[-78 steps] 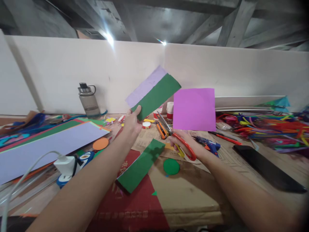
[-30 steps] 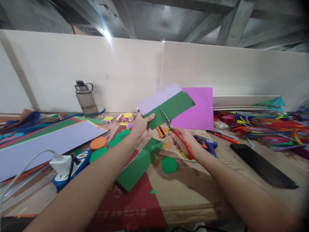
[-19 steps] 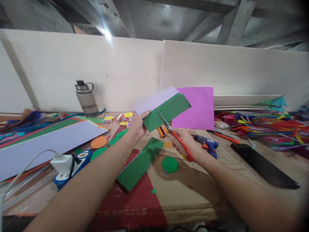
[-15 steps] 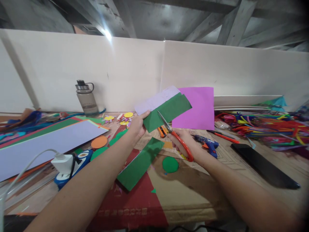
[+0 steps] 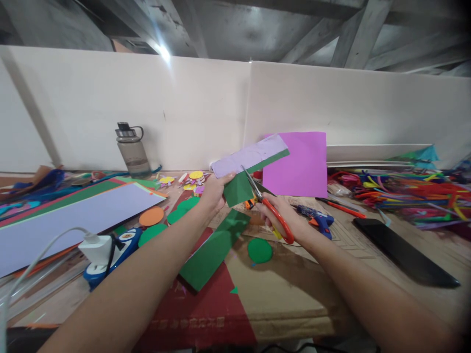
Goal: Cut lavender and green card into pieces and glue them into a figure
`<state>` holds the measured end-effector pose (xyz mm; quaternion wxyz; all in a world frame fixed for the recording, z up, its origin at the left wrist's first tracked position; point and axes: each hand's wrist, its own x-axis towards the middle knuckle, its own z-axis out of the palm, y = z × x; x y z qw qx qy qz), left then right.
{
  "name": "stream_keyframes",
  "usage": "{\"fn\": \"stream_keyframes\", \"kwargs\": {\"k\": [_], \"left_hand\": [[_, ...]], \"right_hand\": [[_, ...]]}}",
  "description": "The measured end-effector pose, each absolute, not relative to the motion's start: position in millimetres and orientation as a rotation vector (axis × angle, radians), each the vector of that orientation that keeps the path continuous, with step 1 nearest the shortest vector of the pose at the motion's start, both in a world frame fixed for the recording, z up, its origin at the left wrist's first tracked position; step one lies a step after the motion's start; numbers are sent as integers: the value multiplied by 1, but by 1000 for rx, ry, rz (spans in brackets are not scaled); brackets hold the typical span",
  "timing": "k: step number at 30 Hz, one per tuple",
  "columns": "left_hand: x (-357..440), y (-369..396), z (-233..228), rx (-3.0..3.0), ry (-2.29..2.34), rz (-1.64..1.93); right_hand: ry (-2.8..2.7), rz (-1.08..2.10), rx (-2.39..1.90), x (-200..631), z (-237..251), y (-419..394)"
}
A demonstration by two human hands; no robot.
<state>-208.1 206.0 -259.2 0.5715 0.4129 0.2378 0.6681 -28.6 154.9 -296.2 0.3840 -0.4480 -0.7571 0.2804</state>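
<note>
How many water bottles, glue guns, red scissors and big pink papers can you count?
water bottle: 1
glue gun: 1
red scissors: 1
big pink paper: 1
Total: 4

One head-worn camera looks forward and slightly down, close over the cluttered cardboard-covered table (image 5: 294, 299), facing the white wall (image 5: 184, 108)

Green-and-lilac paper strip (image 5: 241, 164) held up above the counter, tilted up to the right, lilac face along the top, green along the lower edge, red-handled scissors (image 5: 268, 208) with blades open into its green edge
</note>
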Motion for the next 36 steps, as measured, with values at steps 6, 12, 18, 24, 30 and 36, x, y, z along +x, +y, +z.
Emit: {"fn": "stream_keyframes", "kwargs": {"k": [6, 12, 18, 24, 30, 36], "left_hand": [[-211, 207, -257, 984, 583, 1551], [-212, 205, -254, 1021, 603, 1523], [-212, 202, -253, 1046, 587, 1500], [-212, 201, -251, 1058, 587, 1480], [-211, 199, -252, 1014, 599, 1470], [-209, 200, -249, 946, 618, 1477]], "right_hand": [[-1947, 677, -1189, -28, -293, 154], [-1955, 699, -1183, -26, -293, 154], [-1936, 722, -1172, -26, -287, 149], [-1885, 757, -1197, -28, -281, 145], [-1814, 808, -1172, -30, -283, 146], [-1828, 789, -1185, -29, -289, 148]]}}
